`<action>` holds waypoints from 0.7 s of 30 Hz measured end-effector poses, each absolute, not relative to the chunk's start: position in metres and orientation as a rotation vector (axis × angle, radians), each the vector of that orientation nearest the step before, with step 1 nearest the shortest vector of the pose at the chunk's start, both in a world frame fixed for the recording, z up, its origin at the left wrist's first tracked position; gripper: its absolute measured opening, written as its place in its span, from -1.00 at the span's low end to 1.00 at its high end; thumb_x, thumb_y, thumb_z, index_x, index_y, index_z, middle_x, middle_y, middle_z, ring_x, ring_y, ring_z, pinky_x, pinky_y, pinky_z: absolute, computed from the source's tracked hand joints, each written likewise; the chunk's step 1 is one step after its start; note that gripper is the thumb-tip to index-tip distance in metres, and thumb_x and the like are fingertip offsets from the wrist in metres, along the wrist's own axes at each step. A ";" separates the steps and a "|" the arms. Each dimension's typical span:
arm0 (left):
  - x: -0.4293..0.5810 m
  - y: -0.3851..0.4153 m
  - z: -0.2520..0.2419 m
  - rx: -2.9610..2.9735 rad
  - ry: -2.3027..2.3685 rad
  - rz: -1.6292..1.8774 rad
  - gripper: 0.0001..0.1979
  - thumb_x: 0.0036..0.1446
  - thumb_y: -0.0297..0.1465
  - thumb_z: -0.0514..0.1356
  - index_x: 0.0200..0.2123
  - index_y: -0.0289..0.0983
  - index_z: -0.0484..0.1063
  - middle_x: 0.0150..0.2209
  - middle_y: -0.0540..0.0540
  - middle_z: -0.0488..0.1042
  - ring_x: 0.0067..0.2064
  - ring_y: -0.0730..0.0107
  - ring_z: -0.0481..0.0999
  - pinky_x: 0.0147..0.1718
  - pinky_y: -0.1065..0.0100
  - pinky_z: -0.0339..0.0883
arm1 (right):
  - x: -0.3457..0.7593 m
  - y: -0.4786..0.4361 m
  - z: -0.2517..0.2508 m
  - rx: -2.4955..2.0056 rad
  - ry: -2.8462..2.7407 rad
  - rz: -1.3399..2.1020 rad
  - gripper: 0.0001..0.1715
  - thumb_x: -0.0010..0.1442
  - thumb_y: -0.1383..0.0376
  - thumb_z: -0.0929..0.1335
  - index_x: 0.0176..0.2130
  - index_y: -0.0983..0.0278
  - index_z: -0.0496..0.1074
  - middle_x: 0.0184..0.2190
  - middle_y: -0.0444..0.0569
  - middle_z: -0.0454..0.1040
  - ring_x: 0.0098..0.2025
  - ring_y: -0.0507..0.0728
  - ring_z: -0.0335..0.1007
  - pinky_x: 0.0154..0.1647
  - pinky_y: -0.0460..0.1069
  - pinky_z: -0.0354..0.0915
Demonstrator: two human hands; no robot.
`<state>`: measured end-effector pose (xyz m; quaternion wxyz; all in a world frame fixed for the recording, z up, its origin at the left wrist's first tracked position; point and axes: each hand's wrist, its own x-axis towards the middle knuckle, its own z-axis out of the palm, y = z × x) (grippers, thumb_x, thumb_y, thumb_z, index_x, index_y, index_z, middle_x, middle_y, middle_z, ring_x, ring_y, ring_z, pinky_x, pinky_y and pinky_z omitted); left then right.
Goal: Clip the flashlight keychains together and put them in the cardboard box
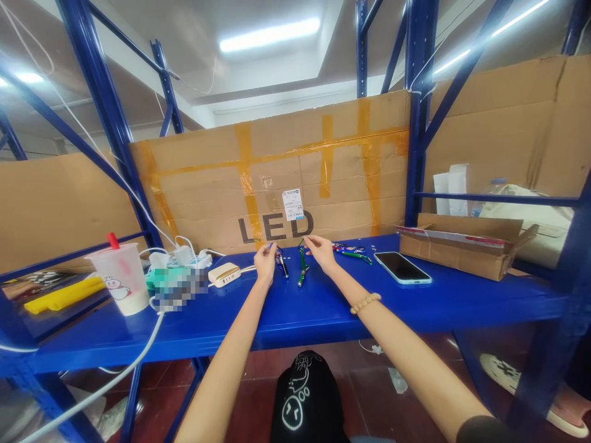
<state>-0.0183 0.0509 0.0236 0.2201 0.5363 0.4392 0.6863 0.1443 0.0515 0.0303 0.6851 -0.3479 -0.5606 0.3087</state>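
My left hand [265,263] is closed in a pinch, thumb and forefinger together, at the upper end of a small dark-blue and silver pen-like stick [282,264] with a thin loop. To its right, my right hand [320,251] pinches the dark cord of a small shiny green pen-like stick [302,272]. The green stick hangs down close to the blue shelf [277,307]; whether it touches is too small to tell. Beyond my right hand lies a little pile of similar green, red and blue sticks [353,251], apart from my fingers.
A phone [403,268] and an open cardboard box [462,243] are on the right. Leftward stand a white power adapter [225,274], a power strip [198,261] with cables and a drink cup [120,280]. A large taped cardboard panel [207,197] closes off the back.
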 end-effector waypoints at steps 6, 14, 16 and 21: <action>-0.019 0.045 0.030 1.505 1.295 2.095 -0.71 -0.09 -0.21 0.22 -0.39 -0.33 0.48 -0.41 -0.10 0.52 -0.33 0.34 0.48 -0.25 0.35 0.32 | 0.141 0.045 0.035 -0.721 -1.249 0.816 -0.49 -0.17 0.02 0.43 -0.31 0.35 0.52 -0.42 0.02 0.53 -0.34 0.12 0.42 -0.52 -0.08 0.38; -0.009 0.043 0.027 1.788 1.125 1.771 -0.71 -0.04 -0.24 0.19 -0.34 -0.35 0.49 -0.32 -0.18 0.54 -0.25 0.29 0.49 -0.21 0.31 0.33 | 0.133 0.039 0.032 -0.707 -1.462 0.834 -0.62 -0.16 0.13 0.44 -0.36 0.35 0.52 -0.37 0.04 0.54 -0.31 0.13 0.44 -0.46 -0.07 0.39; -0.007 0.041 0.028 1.819 1.135 1.755 -0.72 -0.02 -0.24 0.17 -0.34 -0.34 0.47 -0.32 -0.17 0.53 -0.26 0.30 0.49 -0.22 0.31 0.33 | 0.132 0.039 0.032 -0.724 -1.462 0.774 -0.64 -0.14 0.14 0.43 -0.37 0.36 0.51 -0.35 0.05 0.54 -0.29 0.14 0.44 -0.45 -0.06 0.40; -0.005 0.034 0.031 1.938 1.186 1.777 -0.77 0.04 -0.27 0.11 -0.35 -0.31 0.44 -0.35 -0.12 0.51 -0.29 0.35 0.46 -0.28 0.37 0.30 | 0.132 0.040 0.031 -0.716 -1.503 0.732 -0.65 -0.13 0.12 0.41 -0.40 0.35 0.50 -0.39 0.05 0.54 -0.31 0.16 0.46 -0.46 -0.03 0.42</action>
